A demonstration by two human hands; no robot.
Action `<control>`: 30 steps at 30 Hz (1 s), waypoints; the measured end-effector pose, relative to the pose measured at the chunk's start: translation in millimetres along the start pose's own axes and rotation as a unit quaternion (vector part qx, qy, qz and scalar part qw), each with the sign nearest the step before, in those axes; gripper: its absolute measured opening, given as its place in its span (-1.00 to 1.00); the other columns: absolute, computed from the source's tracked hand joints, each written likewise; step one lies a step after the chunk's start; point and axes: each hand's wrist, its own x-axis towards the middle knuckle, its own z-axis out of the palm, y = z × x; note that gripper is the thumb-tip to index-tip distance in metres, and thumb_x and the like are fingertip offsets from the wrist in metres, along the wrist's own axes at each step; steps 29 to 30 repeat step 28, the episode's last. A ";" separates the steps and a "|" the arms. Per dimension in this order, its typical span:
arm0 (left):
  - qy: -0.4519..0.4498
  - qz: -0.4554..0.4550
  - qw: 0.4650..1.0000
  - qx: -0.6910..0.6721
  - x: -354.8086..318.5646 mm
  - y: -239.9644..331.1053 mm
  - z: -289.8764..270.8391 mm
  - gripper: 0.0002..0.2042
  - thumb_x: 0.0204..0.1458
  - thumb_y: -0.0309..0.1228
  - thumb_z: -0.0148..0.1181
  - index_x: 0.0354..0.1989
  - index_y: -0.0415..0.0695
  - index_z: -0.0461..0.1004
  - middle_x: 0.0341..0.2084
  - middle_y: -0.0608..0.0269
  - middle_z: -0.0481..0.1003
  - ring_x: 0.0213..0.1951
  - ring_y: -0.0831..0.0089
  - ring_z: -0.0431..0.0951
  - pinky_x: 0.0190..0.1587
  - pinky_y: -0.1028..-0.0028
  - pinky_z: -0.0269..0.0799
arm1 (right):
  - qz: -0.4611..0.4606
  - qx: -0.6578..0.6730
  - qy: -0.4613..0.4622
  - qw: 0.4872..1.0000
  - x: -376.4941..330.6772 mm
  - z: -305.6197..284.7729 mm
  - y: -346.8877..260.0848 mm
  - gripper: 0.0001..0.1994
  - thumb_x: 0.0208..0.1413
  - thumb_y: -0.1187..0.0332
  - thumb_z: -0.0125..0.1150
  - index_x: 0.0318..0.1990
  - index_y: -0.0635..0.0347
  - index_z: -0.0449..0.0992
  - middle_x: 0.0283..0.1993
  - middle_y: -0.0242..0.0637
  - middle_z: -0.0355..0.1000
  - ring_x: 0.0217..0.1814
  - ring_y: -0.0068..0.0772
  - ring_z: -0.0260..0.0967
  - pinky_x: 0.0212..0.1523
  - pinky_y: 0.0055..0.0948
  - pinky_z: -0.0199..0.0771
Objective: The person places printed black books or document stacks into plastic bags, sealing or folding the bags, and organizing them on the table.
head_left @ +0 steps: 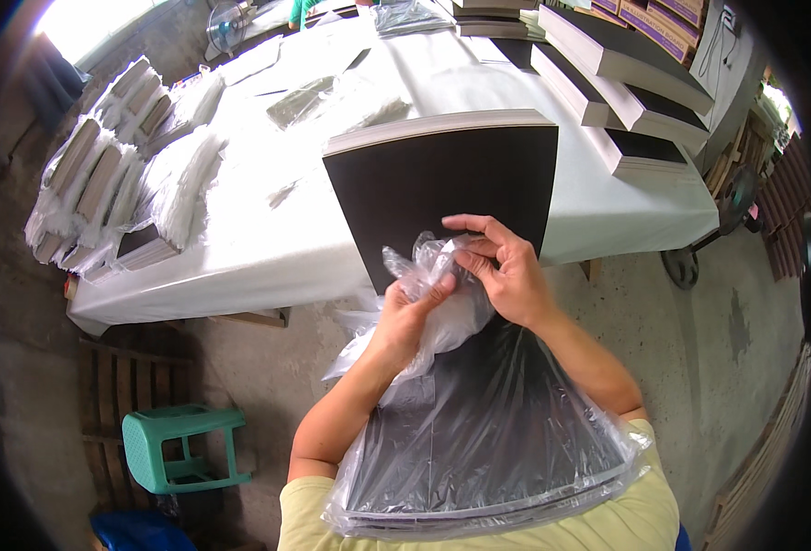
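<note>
Across my lap rests a clear plastic bag (479, 432) with a stack of black boards inside. Its loose end is gathered into a crumpled bunch between my hands. My left hand (408, 320) is closed on the bunch, thumb on top. My right hand (506, 271) pinches the plastic between thumb and fingers, with one finger stretched out to the left. Just beyond them a thick stack of black boards (442, 179) with pale edges leans at the table's front edge, its lower part hidden behind the plastic and my hands.
Several bagged stacks (102, 174) crowd the left end of the white-covered table (268, 266). More black-topped board stacks (626, 73) pile up at the right. A green stool (185, 445) stands on the floor at left, by a wooden pallet (102, 381). A fan (226, 28) is at the back.
</note>
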 end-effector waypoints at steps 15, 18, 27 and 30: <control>0.202 0.234 0.926 -0.215 -5.2 35.0 -69.7 -0.69 0.10 -0.26 -0.13 -0.69 0.01 0.10 -0.76 0.46 -0.02 -0.66 0.61 -0.01 -0.54 0.54 0.08 | 0.022 0.267 0.205 0.941 9.5 -59.8 18.8 -0.92 -0.10 0.44 0.20 -0.40 0.16 0.47 -0.50 -0.46 0.39 -0.70 -0.83 0.06 -0.76 -0.76 -0.01; 0.320 0.410 0.853 -0.039 -50.4 77.0 -150.0 -0.71 0.08 -0.47 -0.22 -0.69 -0.01 -0.02 -0.75 0.50 -0.06 -0.67 0.67 -0.08 -0.65 0.60 -0.16 | -0.006 0.183 0.338 0.923 6.4 -105.6 7.0 -0.92 -0.13 0.45 0.22 -0.42 0.15 0.49 -0.45 -0.50 0.41 -0.64 -0.81 0.13 -0.66 -0.77 0.09; 0.518 0.485 0.703 0.043 -83.3 141.4 -93.4 -0.73 -0.05 -0.27 0.05 -0.21 -0.14 0.36 -0.48 0.42 0.37 -0.58 0.68 0.25 -0.51 0.73 0.12 | -0.081 0.032 0.134 0.987 2.9 -70.4 -27.0 -0.87 -0.14 0.57 0.19 -0.43 0.18 0.38 -0.50 -0.43 0.40 -0.44 -0.73 0.31 -0.36 -0.74 0.30; 0.515 0.490 0.702 0.039 -81.4 143.4 -91.7 -0.73 -0.05 -0.27 0.05 -0.21 -0.14 0.36 -0.48 0.42 0.37 -0.58 0.68 0.25 -0.51 0.73 0.12 | -0.089 -0.038 0.108 0.989 3.9 -60.0 -22.9 -0.87 -0.12 0.57 0.18 -0.42 0.18 0.37 -0.52 -0.44 0.39 -0.44 -0.73 0.31 -0.38 -0.76 0.28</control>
